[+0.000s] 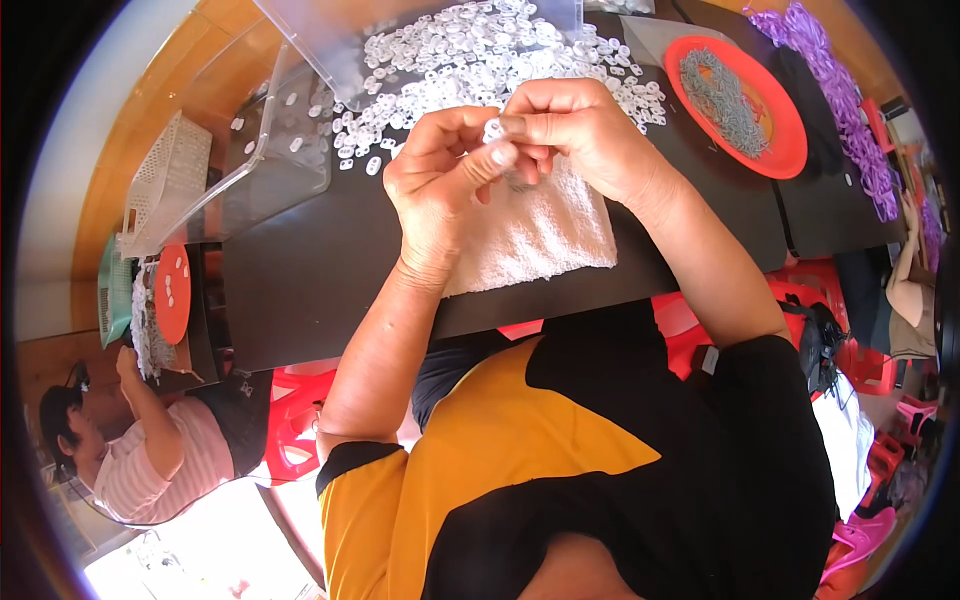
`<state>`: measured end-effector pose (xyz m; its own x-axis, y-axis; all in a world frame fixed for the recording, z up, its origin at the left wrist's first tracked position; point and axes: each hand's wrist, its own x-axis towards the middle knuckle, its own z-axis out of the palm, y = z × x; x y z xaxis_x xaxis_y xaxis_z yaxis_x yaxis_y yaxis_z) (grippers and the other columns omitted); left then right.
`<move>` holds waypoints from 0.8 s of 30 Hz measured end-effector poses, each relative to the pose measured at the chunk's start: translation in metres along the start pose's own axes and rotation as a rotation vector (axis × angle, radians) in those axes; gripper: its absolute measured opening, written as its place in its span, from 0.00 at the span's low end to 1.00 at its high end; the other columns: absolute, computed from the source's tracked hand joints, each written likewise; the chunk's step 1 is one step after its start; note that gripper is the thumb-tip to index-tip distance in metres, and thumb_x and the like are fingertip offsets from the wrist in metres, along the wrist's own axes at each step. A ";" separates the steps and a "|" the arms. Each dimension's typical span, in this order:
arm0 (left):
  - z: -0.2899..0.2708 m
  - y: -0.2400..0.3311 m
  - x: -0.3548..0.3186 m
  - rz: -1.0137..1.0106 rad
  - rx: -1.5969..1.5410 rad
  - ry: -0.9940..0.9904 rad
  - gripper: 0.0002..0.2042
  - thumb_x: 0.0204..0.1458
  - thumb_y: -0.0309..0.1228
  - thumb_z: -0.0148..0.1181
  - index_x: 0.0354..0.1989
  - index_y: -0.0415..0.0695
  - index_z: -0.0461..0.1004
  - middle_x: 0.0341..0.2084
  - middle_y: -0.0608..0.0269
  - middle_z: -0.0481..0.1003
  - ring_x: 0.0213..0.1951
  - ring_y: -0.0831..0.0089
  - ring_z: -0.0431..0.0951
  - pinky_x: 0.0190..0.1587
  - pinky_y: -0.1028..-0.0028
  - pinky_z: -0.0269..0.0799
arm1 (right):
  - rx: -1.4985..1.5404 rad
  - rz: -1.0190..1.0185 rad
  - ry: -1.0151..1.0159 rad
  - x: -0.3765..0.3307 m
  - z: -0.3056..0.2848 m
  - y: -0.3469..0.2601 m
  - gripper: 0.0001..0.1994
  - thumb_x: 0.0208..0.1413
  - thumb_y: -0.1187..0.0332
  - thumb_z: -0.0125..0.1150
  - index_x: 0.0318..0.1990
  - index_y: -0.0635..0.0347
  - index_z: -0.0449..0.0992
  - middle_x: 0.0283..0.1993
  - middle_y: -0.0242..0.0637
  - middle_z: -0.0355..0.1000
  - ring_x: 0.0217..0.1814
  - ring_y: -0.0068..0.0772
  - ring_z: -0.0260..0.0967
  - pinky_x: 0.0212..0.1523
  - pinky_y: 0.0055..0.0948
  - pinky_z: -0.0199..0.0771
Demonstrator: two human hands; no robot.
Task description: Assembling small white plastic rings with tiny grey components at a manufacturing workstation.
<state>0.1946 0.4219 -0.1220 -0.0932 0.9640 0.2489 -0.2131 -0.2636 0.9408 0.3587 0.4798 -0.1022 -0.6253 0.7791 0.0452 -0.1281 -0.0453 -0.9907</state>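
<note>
A small white plastic piece with dark holes (492, 130) is pinched at the fingertips of both hands, which meet above a white towel (545, 240). My left hand (430, 190) has its thumb and forefinger closed around the piece from the left. From the right, my right hand (585, 125) presses thumb and forefinger onto it, partly covering it. Whether anything else lies in the fingers is hidden. Just beyond the hands spreads a heap of similar white oval pieces (440, 75) on the dark table (310, 260).
A red plate (790, 150) of thin grey metal bits stands at the right, beside purple cords (835, 95). Clear plastic bins (250, 160) and a white basket (175, 165) stand left. A person in a striped shirt (195, 450) works at far left, near another red plate (172, 310).
</note>
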 end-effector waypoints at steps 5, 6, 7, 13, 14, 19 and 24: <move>-0.003 0.004 0.003 -0.162 -0.013 0.047 0.04 0.52 0.23 0.63 0.33 0.35 0.76 0.23 0.63 0.76 0.21 0.83 0.71 0.23 0.83 0.64 | -0.088 -0.083 0.136 -0.001 0.002 0.008 0.08 0.59 0.68 0.58 0.31 0.63 0.76 0.22 0.27 0.67 0.24 0.19 0.67 0.28 0.19 0.62; -0.003 0.006 0.003 -0.193 0.009 0.063 0.04 0.52 0.24 0.62 0.33 0.36 0.76 0.22 0.63 0.76 0.21 0.83 0.70 0.23 0.83 0.64 | -0.130 -0.086 0.169 -0.002 0.005 0.008 0.08 0.59 0.67 0.58 0.31 0.62 0.76 0.22 0.27 0.67 0.25 0.18 0.66 0.28 0.19 0.62; -0.003 0.008 0.002 -0.225 0.031 0.079 0.04 0.52 0.24 0.62 0.32 0.36 0.76 0.21 0.64 0.76 0.21 0.83 0.70 0.22 0.82 0.64 | -0.130 -0.086 0.164 -0.002 0.006 0.008 0.08 0.59 0.67 0.58 0.31 0.62 0.76 0.22 0.27 0.67 0.25 0.18 0.66 0.28 0.19 0.62; -0.005 0.006 0.003 -0.163 0.138 0.053 0.04 0.53 0.24 0.60 0.32 0.36 0.76 0.20 0.64 0.75 0.21 0.84 0.70 0.22 0.82 0.65 | -0.255 -0.160 0.152 0.001 0.009 0.013 0.06 0.60 0.71 0.58 0.34 0.62 0.76 0.26 0.26 0.69 0.28 0.15 0.66 0.28 0.16 0.62; -0.004 0.006 0.003 -0.165 0.136 0.053 0.04 0.53 0.24 0.60 0.32 0.36 0.76 0.20 0.64 0.75 0.21 0.84 0.70 0.22 0.82 0.65 | -0.239 -0.185 0.165 0.001 0.008 0.014 0.06 0.59 0.71 0.58 0.33 0.64 0.76 0.25 0.27 0.70 0.27 0.16 0.66 0.28 0.18 0.64; -0.002 0.002 0.002 -0.138 0.198 0.054 0.05 0.55 0.25 0.55 0.31 0.36 0.75 0.19 0.66 0.73 0.20 0.83 0.69 0.23 0.82 0.64 | -0.219 -0.173 0.231 0.000 0.014 0.017 0.05 0.58 0.73 0.57 0.33 0.66 0.75 0.24 0.29 0.71 0.26 0.16 0.65 0.27 0.20 0.66; -0.004 0.003 0.000 -0.116 0.247 0.025 0.05 0.53 0.25 0.54 0.30 0.36 0.73 0.18 0.67 0.72 0.19 0.83 0.67 0.23 0.81 0.64 | -0.329 -0.212 0.196 -0.003 0.013 0.018 0.06 0.58 0.73 0.56 0.32 0.68 0.73 0.21 0.31 0.69 0.24 0.16 0.65 0.26 0.22 0.66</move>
<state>0.1900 0.4206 -0.1202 -0.1067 0.9853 0.1337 0.0195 -0.1324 0.9910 0.3484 0.4679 -0.1184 -0.4500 0.8550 0.2578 0.0342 0.3050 -0.9517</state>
